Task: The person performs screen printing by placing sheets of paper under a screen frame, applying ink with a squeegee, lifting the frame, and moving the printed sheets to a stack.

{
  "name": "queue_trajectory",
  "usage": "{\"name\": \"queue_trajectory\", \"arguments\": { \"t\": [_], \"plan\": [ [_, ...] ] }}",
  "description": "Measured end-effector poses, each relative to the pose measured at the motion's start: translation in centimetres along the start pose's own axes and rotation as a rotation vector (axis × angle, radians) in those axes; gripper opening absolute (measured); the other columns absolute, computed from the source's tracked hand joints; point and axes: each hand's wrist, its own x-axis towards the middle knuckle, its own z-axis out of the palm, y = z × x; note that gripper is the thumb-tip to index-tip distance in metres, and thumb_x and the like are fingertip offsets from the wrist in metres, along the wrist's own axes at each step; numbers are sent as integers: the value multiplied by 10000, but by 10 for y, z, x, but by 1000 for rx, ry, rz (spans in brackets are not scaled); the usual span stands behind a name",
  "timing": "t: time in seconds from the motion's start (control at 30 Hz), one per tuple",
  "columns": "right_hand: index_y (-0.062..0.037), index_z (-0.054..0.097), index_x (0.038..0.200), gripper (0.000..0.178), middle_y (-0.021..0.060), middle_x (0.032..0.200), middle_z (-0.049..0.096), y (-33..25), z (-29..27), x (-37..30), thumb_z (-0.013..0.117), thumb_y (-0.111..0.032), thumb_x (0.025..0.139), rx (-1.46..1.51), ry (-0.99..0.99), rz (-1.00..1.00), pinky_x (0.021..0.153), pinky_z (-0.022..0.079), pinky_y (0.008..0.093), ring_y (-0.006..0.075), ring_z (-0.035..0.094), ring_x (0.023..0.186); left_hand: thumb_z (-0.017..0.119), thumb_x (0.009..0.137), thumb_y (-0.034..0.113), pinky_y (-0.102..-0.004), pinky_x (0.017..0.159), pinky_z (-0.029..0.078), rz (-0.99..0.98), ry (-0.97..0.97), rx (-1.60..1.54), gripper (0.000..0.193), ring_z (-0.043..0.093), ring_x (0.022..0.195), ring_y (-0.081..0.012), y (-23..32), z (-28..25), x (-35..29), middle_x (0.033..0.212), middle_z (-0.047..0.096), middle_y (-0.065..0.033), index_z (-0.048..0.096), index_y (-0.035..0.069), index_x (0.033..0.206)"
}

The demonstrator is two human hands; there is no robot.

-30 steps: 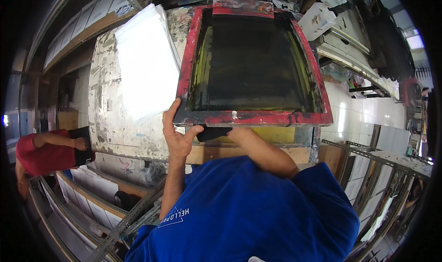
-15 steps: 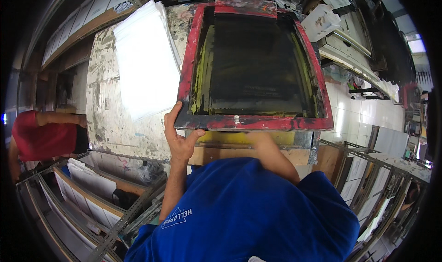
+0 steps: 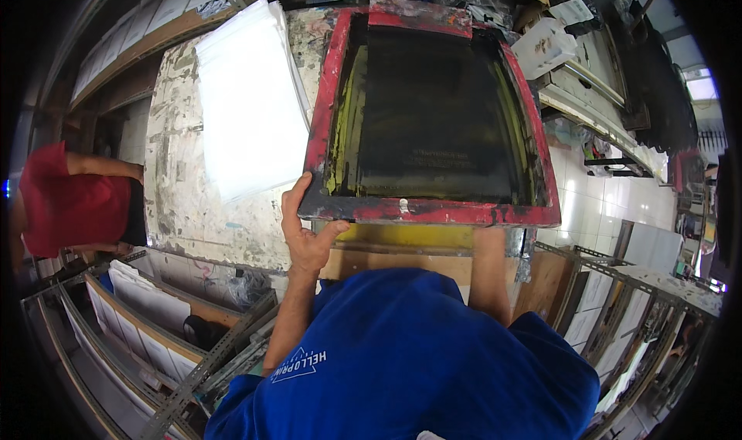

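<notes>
Red frame (image 3: 471, 213): near-left corner between our left hand's (image 3: 308, 243) thumb and parted fingers, best held level. Right hand: under the frame, grip we cannot tell.

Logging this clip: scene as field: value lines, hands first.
left hand: gripping near left corner of red-and-black frame
right hand: hidden past the frame's near edge; right forearm visible
left of frame: stack of white sheets
surface: stained table
bystander: person in red shirt, far left
</notes>
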Motion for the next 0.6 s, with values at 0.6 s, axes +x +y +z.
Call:
{"name": "queue_trajectory", "arguments": {
  "t": [0.6],
  "plan": [
    [-16, 552, 1386, 394, 155, 1279, 655, -108, 131, -92, 530, -211, 1044, -43, -325, -278, 972, 536, 391, 247, 654, 1126, 939, 673, 344, -392, 1051, 423, -41, 9, -37, 956, 544, 1163, -268, 25, -5, 16, 1201, 542, -126, 506, -26, 1441]
  ]
}}
